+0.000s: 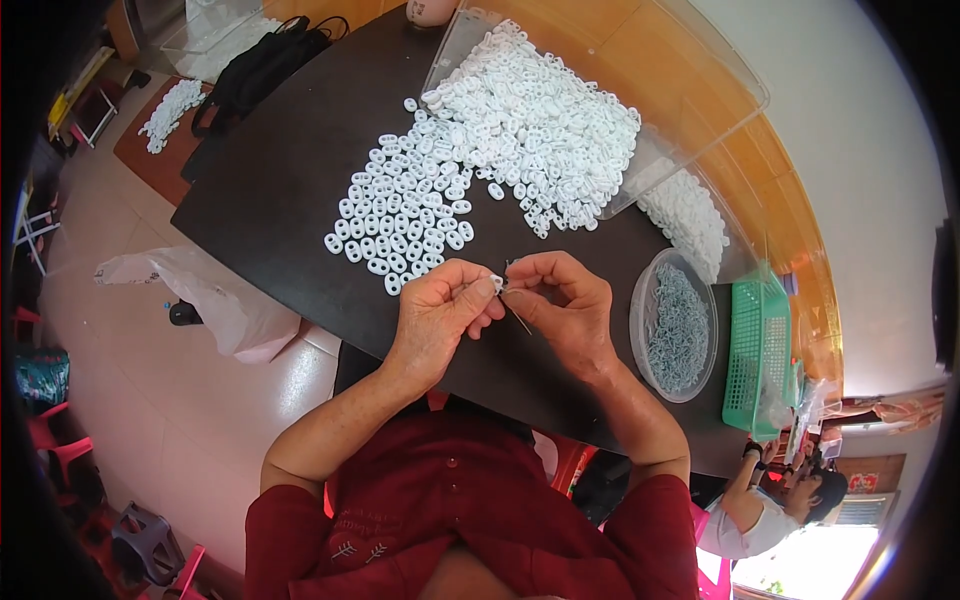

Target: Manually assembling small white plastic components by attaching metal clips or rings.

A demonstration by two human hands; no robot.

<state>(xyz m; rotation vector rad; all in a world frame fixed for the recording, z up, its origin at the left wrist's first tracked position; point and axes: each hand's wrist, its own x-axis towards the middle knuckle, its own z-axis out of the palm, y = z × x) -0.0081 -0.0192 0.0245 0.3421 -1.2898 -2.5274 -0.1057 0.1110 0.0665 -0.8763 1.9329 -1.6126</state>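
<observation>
My left hand (432, 312) pinches a small white oval piece (497, 284) between thumb and fingers, above the near edge of the dark table (290, 190). Close against it, my right hand (568, 302) is closed on a thin rod-like tool (519, 319), whose lower end points down past my fingers. A dark bit shows where the fingertips meet, too small to name. Several white oval pieces with two holes (398, 215) lie spread out beyond my left hand. Behind them rises a large heap of the same pieces (545, 125), spilling from a clear tipped bin (700, 70).
Right of my hands stands a round clear tub (637, 325) with many small grey pieces (680, 330), beside a green basket (742, 370). A second white pile (688, 215) lies behind. On the left are a plastic bag (235, 310) and a black bag (265, 70). Another person (745, 525) sits at right.
</observation>
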